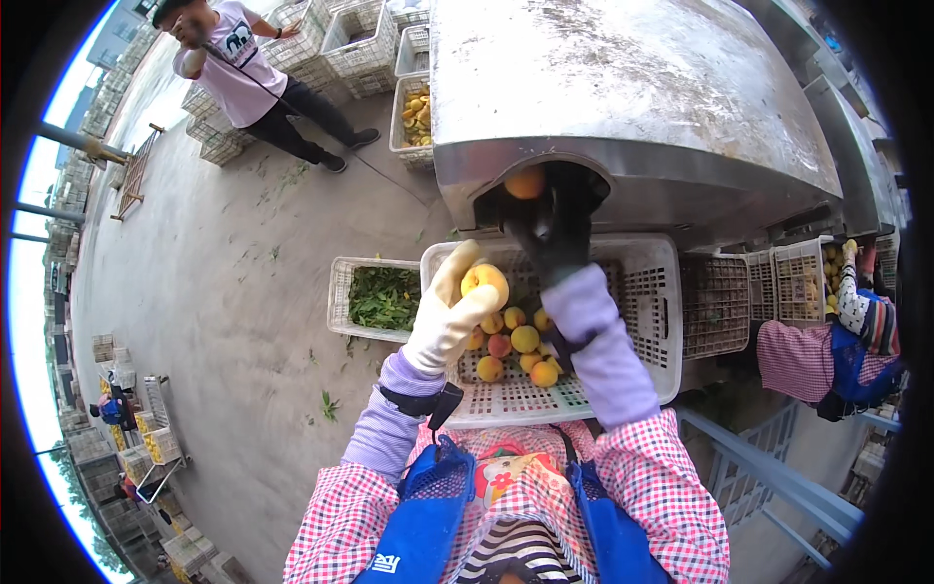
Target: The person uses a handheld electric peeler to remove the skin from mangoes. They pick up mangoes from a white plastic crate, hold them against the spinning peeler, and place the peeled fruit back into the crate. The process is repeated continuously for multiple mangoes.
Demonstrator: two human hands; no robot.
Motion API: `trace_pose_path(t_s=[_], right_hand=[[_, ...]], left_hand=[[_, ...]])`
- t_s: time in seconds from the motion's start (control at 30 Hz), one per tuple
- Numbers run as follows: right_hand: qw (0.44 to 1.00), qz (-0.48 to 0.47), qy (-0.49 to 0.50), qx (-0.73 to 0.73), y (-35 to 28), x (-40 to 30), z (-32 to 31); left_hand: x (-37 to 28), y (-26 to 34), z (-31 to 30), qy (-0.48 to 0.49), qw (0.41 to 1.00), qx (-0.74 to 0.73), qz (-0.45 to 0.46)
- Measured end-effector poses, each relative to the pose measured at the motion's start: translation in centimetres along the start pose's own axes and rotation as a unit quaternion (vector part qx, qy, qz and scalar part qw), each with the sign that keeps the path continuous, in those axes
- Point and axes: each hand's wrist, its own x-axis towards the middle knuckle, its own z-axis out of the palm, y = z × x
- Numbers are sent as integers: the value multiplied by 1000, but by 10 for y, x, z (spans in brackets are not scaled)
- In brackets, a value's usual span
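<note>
My left hand, in a cream-coloured glove, is closed around a yellow peach above the left side of a white plastic crate. Several yellow and reddish peaches lie in that crate. A dark glove covers my right hand, which reaches into the round opening of a metal machine housing. Beside its fingers, at the opening's left, an orange-coloured peach shows. Shadow and blur hide the fingers, so whether they grip anything is unclear.
A crate of green leaves adjoins on the left. A person stands at upper left near stacked crates. Another person works at the far right beside more crates. Blue metal rails run at lower right.
</note>
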Motion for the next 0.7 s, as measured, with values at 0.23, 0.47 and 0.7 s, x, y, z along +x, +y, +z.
trace_pose_path(t_s=[0.23, 0.47, 0.7], right_hand=[[978, -113, 37, -173, -17, -63, 1], [970, 82, -67, -219, 1, 9, 7], [963, 97, -19, -250, 121, -89, -44]], left_hand=[[14, 3, 23, -77, 995, 29, -54], [-11, -97, -9, 28, 989, 145, 3], [-1, -213, -2, -19, 836, 500, -226]])
